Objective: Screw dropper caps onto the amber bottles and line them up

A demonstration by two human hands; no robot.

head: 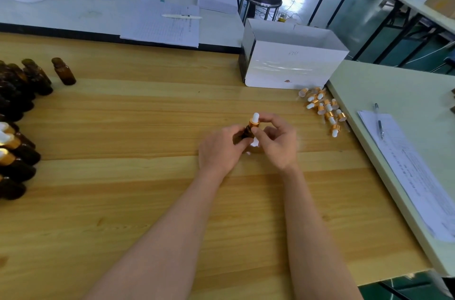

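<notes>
Head view: we saw both hands together over the wooden table (147,127), in front of the white box (293,66).
Left hand (221,149): it gripped the amber bottle (247,133) by its body.
Right hand (278,142): it pinched the dropper cap (253,122) on the bottle's neck.
Cross-threading: we judged the cap could bind crooked if turned while tilted; the threads were hidden from us.
Slip: a loose left grip could let the bottle spin or drop.
Loose caps (325,110): just right of the box's front, and a careless reach could scatter them.
Capped bottles (12,152): far left of the box, where a hard placement could topple neighbours.
</notes>
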